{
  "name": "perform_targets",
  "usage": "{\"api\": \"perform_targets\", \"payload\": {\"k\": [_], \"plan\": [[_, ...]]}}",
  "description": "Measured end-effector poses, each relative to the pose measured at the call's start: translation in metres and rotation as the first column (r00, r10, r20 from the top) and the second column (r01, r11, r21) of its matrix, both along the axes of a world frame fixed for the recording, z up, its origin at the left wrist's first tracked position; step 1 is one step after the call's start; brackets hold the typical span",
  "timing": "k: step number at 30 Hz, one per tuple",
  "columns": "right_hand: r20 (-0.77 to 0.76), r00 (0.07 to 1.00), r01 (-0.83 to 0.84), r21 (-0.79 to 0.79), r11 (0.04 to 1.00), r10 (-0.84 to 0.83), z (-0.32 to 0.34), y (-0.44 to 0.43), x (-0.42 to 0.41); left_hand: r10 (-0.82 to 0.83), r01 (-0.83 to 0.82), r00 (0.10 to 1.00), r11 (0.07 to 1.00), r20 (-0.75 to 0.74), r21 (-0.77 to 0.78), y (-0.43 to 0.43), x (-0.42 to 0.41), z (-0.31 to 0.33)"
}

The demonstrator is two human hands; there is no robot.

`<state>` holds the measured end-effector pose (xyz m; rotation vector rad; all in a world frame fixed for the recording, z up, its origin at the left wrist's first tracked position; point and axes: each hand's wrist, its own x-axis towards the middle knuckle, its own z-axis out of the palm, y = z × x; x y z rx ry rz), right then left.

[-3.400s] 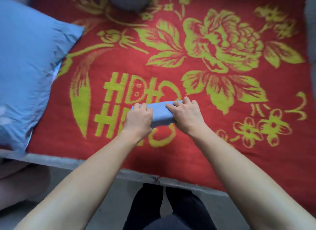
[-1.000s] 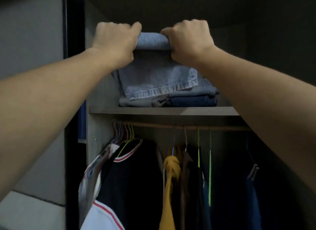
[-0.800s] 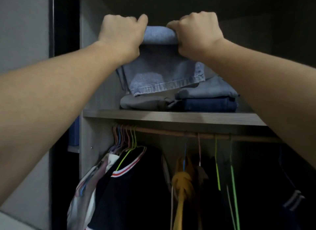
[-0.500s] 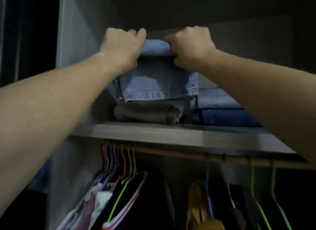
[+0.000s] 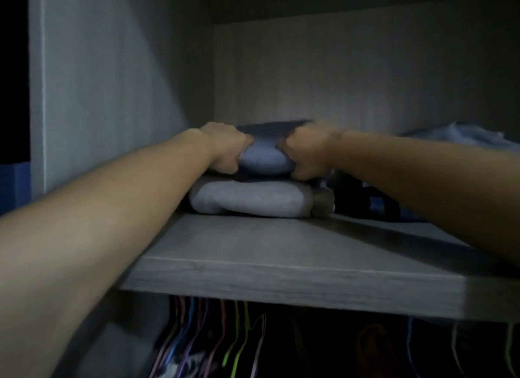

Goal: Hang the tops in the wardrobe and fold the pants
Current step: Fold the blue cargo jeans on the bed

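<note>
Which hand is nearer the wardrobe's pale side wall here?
Left. The left hand grips the folded jeans at the end toward the side wall; the right hand grips the far end, with the jeans between it and the wall.

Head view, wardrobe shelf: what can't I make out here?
- Fingers of the left hand and right hand: head view, tucked behind knuckles and the folded blue pants they grip.
- Blue pile at right: head view, blurred, partly behind the right forearm.
- Hung clothes under the shelf: head view, too dark; only hangers show, cut by the bottom edge.
</note>
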<state>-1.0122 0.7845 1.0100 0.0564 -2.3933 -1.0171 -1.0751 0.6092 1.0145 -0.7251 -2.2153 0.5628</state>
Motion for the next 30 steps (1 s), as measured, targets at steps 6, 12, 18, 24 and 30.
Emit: {"api": "perform_targets", "payload": {"k": [6, 12, 18, 24, 30], "plan": [[0.051, 0.998, -0.030, -0.111, 0.993, 0.035, 0.003, 0.000, 0.015, -0.066, 0.060, 0.996, 0.993, 0.058, 0.106, -0.004, 0.017, -0.001], [0.203, 0.968, -0.065, -0.362, 0.930, 0.147, -0.013, 0.011, 0.041, -0.063, 0.006, 0.972, 0.970, 0.228, 0.241, -0.013, 0.024, -0.011], [0.353, 0.929, 0.072, -0.460, 0.885, 0.108, -0.025, 0.009, 0.053, 0.080, -0.182, 0.883, 0.967, 0.462, 0.181, -0.011, 0.037, -0.021], [0.278, 0.955, 0.019, -0.414, 0.910, 0.107, -0.040, 0.002, 0.059, 0.101, -0.181, 0.854, 0.977, 0.511, 0.109, -0.015, 0.047, -0.038], [0.220, 0.976, 0.106, -0.452, 0.886, -0.005, -0.028, 0.004, 0.070, -0.037, -0.059, 0.923, 0.970, 0.383, 0.235, -0.022, 0.038, -0.044]]}}
